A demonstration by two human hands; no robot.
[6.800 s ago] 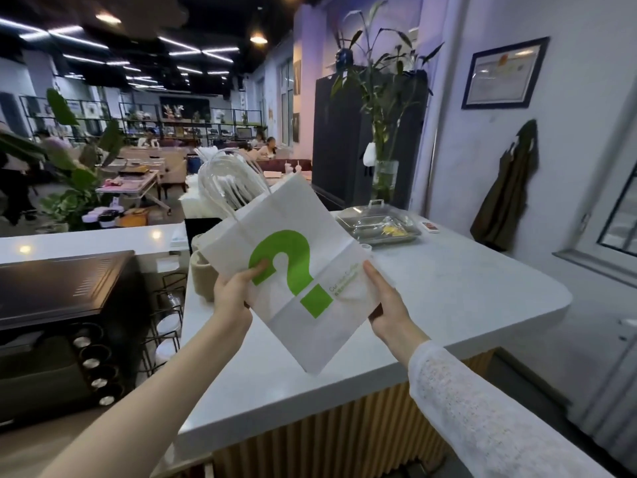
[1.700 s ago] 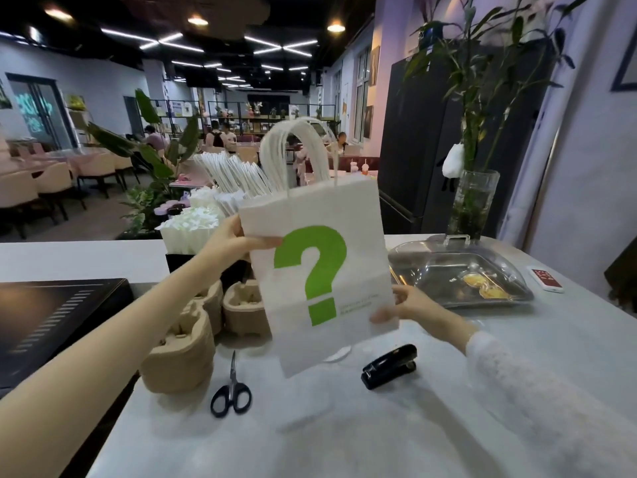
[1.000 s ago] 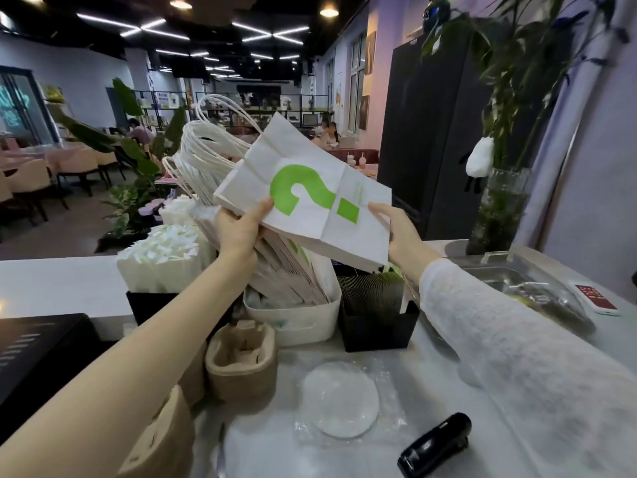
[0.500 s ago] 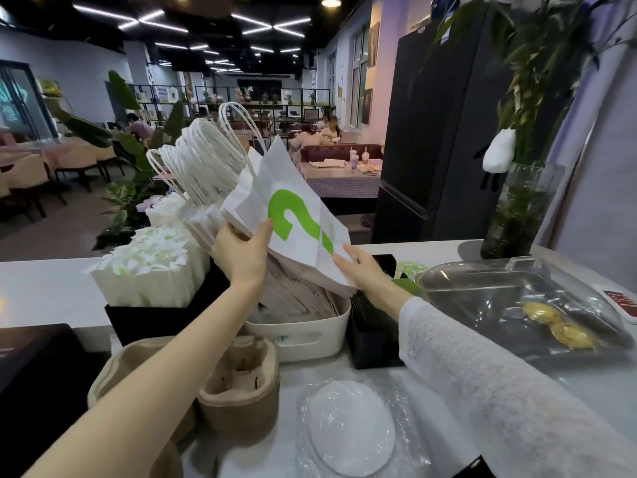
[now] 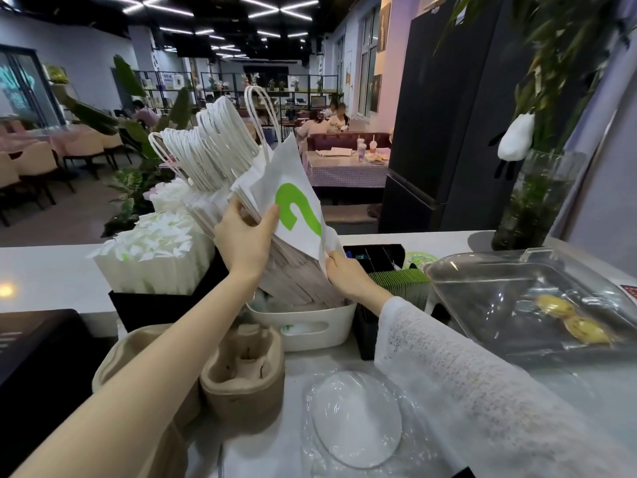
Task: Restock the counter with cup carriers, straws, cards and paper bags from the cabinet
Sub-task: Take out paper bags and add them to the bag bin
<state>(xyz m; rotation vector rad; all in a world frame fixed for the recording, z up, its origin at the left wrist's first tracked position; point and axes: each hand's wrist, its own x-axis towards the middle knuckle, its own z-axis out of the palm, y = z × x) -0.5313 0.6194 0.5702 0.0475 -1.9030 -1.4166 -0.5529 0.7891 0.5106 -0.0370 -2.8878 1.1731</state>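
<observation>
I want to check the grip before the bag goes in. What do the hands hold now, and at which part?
Both hold the white paper bag with the green question mark: left hand at its left edge, right hand at its bottom corner.

You can read only one sign: a large green question mark printed on the front white paper bag (image 5: 296, 215). Any smaller print elsewhere is too blurred for you to read.

left arm (image 5: 144, 367) is bare, no sleeve, right arm's (image 5: 482, 401) got a white loose-knit sleeve w/ speckly texture, down to the wrist
</observation>
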